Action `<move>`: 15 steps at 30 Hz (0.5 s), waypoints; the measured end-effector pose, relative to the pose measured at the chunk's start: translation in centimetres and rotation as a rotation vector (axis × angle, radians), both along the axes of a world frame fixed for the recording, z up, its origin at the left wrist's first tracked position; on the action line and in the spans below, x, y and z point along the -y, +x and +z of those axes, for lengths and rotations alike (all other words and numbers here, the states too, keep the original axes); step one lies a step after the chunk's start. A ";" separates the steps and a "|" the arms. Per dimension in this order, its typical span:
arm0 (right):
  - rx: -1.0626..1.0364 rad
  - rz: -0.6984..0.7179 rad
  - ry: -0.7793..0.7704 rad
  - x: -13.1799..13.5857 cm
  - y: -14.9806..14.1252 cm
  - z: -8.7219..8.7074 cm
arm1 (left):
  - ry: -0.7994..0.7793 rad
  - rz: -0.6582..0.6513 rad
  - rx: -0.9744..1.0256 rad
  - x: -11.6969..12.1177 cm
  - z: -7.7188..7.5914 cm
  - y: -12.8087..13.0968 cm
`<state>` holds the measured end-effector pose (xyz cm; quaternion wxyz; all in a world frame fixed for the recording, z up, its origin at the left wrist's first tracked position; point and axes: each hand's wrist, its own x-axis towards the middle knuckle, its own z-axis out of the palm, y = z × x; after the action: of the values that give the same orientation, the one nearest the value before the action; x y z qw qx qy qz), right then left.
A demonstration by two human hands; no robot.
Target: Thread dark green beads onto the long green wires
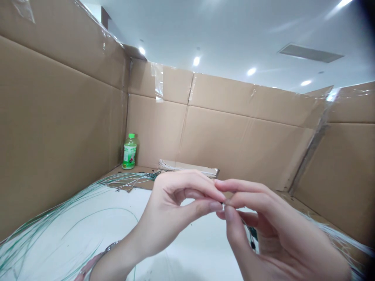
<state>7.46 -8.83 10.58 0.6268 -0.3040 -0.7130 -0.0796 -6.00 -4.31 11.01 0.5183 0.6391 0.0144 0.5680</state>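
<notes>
The left hand (175, 210) and right hand (272, 230) come together at the middle, each grip pinched closed between thumb and fingers on a tiny wire end (224, 205). The fingertips mostly hide it, so its shape is hard to make out. Thin green-and-white wires (58, 210) fan across the white desk (190, 253), cut off at lower left.

This is an indoor workroom with the look of a commercial building, not a home; a white ceiling (222, 27) overhead holds round recessed lights (196, 61) and a rectangular vent (310, 53); tall cardboard panels (234, 125) joined with clear tape (157, 80) wall in a white bench (187, 253); thin wires (73, 199) lie across it, and a green-capped plastic bottle (129, 151) stands in the far corner.
</notes>
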 end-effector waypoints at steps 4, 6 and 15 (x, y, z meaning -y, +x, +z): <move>0.018 -0.022 -0.028 0.1 0.4 -0.1 | 0.061 0.096 -0.042 0.2 0.1 -0.2; 0.047 -0.027 -0.039 0.2 0.5 0.0 | 0.097 0.150 -0.051 0.2 0.2 -0.3; -0.113 -0.029 0.031 -0.1 -0.7 -0.1 | 0.031 0.147 0.095 -0.2 -0.3 0.7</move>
<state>6.76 -8.78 10.47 0.6694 -0.3086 -0.6708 -0.0822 -5.29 -4.14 10.66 0.4654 0.6166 0.0277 0.6344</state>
